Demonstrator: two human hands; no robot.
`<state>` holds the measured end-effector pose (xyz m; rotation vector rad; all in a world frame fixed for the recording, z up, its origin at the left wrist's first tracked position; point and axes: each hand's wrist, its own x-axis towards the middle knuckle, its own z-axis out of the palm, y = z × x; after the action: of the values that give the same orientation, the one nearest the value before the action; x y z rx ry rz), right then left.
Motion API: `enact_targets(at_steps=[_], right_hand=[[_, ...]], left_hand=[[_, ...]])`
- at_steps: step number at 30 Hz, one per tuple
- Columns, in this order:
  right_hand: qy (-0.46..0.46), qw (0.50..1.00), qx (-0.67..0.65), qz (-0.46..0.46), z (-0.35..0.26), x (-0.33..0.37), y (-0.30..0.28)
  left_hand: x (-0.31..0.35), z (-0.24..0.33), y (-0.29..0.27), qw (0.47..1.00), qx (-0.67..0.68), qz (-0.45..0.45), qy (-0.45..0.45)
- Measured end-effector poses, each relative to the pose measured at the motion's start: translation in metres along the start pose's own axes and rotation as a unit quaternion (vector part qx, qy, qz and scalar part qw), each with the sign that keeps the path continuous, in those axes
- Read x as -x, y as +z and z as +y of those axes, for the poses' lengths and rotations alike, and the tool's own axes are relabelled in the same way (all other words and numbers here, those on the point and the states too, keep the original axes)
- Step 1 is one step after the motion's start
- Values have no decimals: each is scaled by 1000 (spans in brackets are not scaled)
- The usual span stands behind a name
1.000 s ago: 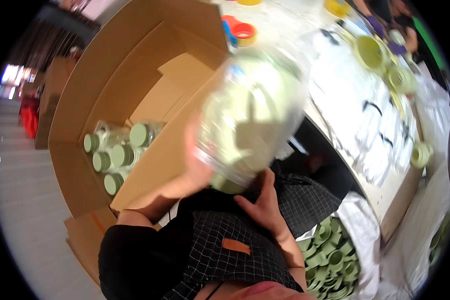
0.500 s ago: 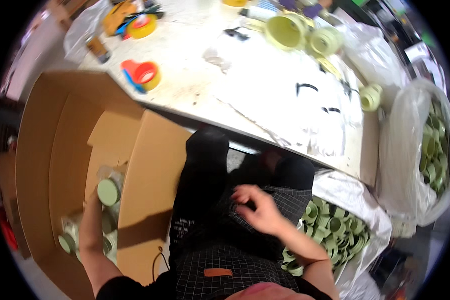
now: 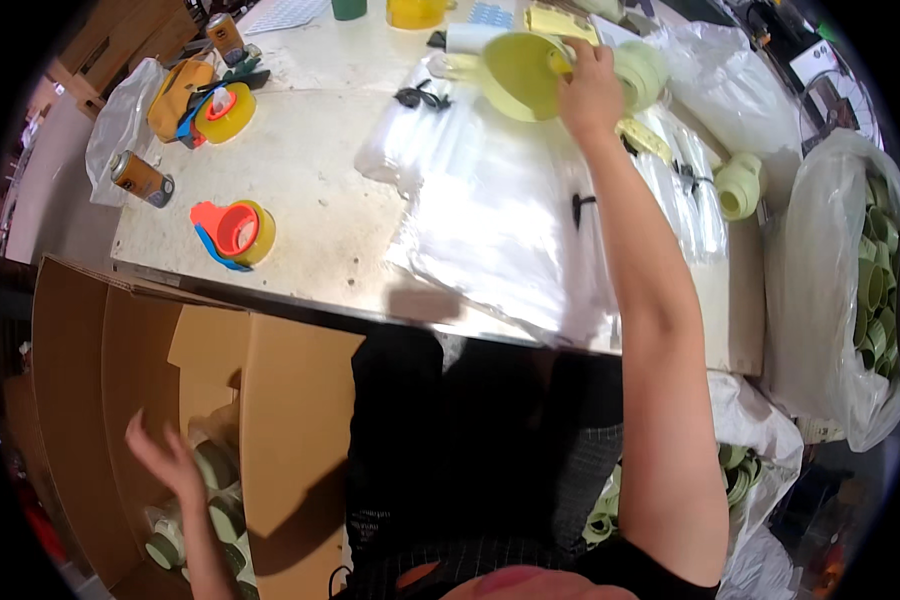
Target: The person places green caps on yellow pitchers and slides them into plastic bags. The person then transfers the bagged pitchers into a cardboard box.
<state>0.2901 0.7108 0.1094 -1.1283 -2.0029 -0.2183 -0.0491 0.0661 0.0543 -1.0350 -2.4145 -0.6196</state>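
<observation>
My right hand (image 3: pixel 592 95) reaches across to the far side of the table, its fingers closed over the right rim of a wide yellow-green plastic cup (image 3: pixel 515 78). The cup lies tilted with its mouth toward me, and a bright yellow bit shows by my fingers. Beside it, to the right, stands a paler green plastic piece (image 3: pixel 642 75). My left hand (image 3: pixel 167 465) is raised inside the cardboard box (image 3: pixel 300 400), fingers spread and holding nothing. Below and right of it, clear containers with green lids (image 3: pixel 165 548) lie in the box.
Clear plastic bags (image 3: pixel 490 220) cover the table's middle. Tape dispensers (image 3: pixel 238 232) and a spray can (image 3: pixel 142 180) are at the left. Another green piece (image 3: pixel 738 187) lies by the right edge. A bag of green parts (image 3: pixel 875 290) stands at the right, with a sack (image 3: pixel 760 415) below.
My right hand has gone from my lap to the cup on the table. My left hand has lifted off the containers and opened. The view has shifted, bringing more of the table in.
</observation>
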Motion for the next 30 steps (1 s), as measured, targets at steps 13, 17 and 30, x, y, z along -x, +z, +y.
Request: enact_targets(at_steps=[13,17,30], right_hand=[[159,917,-365,-8,-89,356,-289],[357,931,65,-45,51,496,-343],[502,817,-254,126,70,494,-362]], left_hand=[[22,305,14,932,295,-209,36],[19,280,-35,828,530,-128,-130],[82,344,-9,600,627,-432,-246]])
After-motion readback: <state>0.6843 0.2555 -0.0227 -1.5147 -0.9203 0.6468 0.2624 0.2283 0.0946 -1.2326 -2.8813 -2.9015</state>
